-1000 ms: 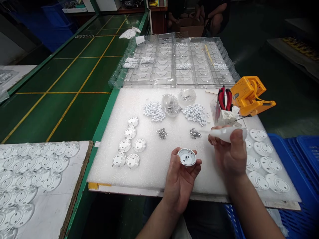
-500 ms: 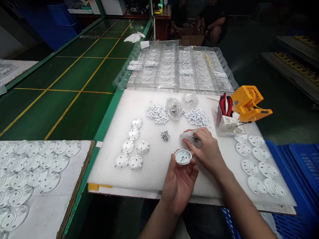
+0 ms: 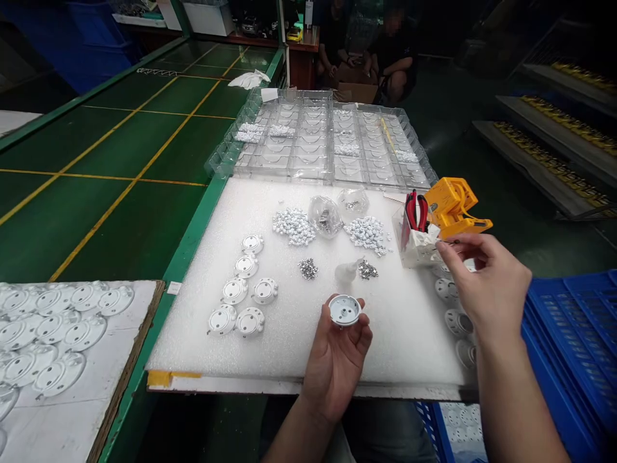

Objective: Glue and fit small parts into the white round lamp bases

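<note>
My left hand (image 3: 335, 360) is closed round a white round plastic cap (image 3: 345, 310), hollow side up, with small holes in its floor. My right hand (image 3: 491, 283) is raised at the right, thumb and forefinger pinching a thin dark rod (image 3: 454, 242) beside the clear plastic box (image 3: 418, 252). Most of the rod is hidden by the fingers. A small translucent squeeze bottle (image 3: 345, 274) stands on the white foam sheet (image 3: 299, 347), just beyond the cap. Close by it lie two piles of tiny metal parts (image 3: 368, 269), (image 3: 308, 269).
Heaps of small white pieces (image 3: 294, 226) and plastic bags of metal parts (image 3: 325, 217) lie farther back. White round parts (image 3: 234, 290) sit left and right. Red-handled pliers (image 3: 415, 211) stand in the box before a yellow dispenser (image 3: 456, 206). Clear trays (image 3: 308, 138) lie behind.
My right hand has let go of the squeeze bottle, which now stands on the foam, and moved right to the box, pinching the rod. My left hand still holds the cap.
</note>
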The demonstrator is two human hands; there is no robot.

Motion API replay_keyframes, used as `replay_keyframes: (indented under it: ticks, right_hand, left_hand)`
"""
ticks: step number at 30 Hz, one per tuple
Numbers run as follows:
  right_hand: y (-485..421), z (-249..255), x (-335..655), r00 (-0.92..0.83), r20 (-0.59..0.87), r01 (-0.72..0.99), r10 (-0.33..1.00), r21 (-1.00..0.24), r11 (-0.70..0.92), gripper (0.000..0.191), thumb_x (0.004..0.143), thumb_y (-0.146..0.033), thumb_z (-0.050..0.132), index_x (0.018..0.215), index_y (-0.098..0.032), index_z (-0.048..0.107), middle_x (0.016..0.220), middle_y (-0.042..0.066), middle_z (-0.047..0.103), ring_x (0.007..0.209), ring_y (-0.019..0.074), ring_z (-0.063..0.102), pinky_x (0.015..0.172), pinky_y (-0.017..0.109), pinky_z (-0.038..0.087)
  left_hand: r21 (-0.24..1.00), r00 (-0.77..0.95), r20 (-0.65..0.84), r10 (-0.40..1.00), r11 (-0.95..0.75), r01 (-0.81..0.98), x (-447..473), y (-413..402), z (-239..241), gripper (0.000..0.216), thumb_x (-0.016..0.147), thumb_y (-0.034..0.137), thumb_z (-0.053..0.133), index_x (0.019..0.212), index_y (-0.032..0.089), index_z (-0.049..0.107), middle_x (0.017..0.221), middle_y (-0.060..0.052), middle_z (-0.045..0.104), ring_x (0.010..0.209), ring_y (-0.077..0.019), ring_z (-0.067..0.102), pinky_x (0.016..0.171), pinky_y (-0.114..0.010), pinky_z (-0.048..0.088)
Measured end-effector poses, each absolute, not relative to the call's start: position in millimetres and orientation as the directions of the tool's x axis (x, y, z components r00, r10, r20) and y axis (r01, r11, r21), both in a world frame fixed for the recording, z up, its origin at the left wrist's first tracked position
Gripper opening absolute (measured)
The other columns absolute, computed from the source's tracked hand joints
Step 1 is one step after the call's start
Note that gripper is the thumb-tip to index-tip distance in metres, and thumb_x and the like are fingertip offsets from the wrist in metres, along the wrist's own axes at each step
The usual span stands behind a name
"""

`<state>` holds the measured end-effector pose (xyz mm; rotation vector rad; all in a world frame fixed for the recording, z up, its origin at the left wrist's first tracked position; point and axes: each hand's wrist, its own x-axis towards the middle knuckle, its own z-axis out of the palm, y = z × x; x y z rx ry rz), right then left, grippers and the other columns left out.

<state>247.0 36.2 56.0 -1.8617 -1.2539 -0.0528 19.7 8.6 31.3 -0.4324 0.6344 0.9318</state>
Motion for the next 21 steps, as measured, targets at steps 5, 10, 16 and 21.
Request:
replay_keyframes:
  ticks: [5, 10, 16, 21]
  right_hand:
    - [45, 55, 245, 0.404, 0.537, 0.86, 0.741, -0.499, -0.108, 0.033, 0.092, -0.042, 0.066, 0.067, -0.023, 0.055, 0.066, 0.0, 0.055, 0.059, 0.0165, 0.047, 0.06, 0.033, 0.033]
    - [49, 55, 249, 0.461, 0.473, 0.831, 0.751, -0.528, -0.177, 0.032, 0.086, -0.048, 0.069, 0.071, -0.023, 0.056, 0.066, 0.0, 0.057, 0.061, 0.0176, 0.052, 0.062, 0.033, 0.036]
    - [56, 59, 253, 0.41, 0.458, 0.861, 0.789, -0.479, -0.17, 0.031, 0.092, -0.045, 0.06, 0.07, -0.025, 0.052, 0.065, 0.002, 0.056, 0.061, 0.0209, 0.052, 0.062, 0.035, 0.036]
    - [48, 65, 264, 0.392, 0.504, 0.877, 0.769, -0.457, -0.148, 0.029, 0.09, -0.047, 0.06, 0.072, -0.025, 0.055, 0.068, 0.004, 0.057, 0.062, 0.0228, 0.053, 0.062, 0.036, 0.035]
  left_hand:
    - [-0.05, 0.422, -0.614, 0.668, 0.5, -0.864, 20, 1, 18, 0.021, 0.106, 0.028, 0.051, 0.107, 0.016, 0.068, 0.1, -0.011, 0.079, 0.073, -0.0149, 0.077, 0.073, -0.026, 0.064]
    - [-0.034, 0.425, -0.647, 0.633, 0.533, -0.846, 19, 3, 26, 0.023, 0.108, 0.028, 0.045, 0.108, 0.016, 0.065, 0.096, -0.011, 0.079, 0.07, -0.0146, 0.077, 0.07, -0.026, 0.063]
    - [-0.024, 0.412, -0.649, 0.64, 0.524, -0.851, 20, 3, 32, 0.027, 0.11, 0.028, 0.039, 0.109, 0.016, 0.063, 0.094, -0.011, 0.079, 0.069, -0.0153, 0.078, 0.068, -0.026, 0.064]
    - [-0.022, 0.411, -0.643, 0.647, 0.52, -0.854, 21, 3, 32, 0.028, 0.11, 0.028, 0.038, 0.109, 0.015, 0.063, 0.093, -0.012, 0.079, 0.068, -0.0154, 0.078, 0.068, -0.025, 0.064]
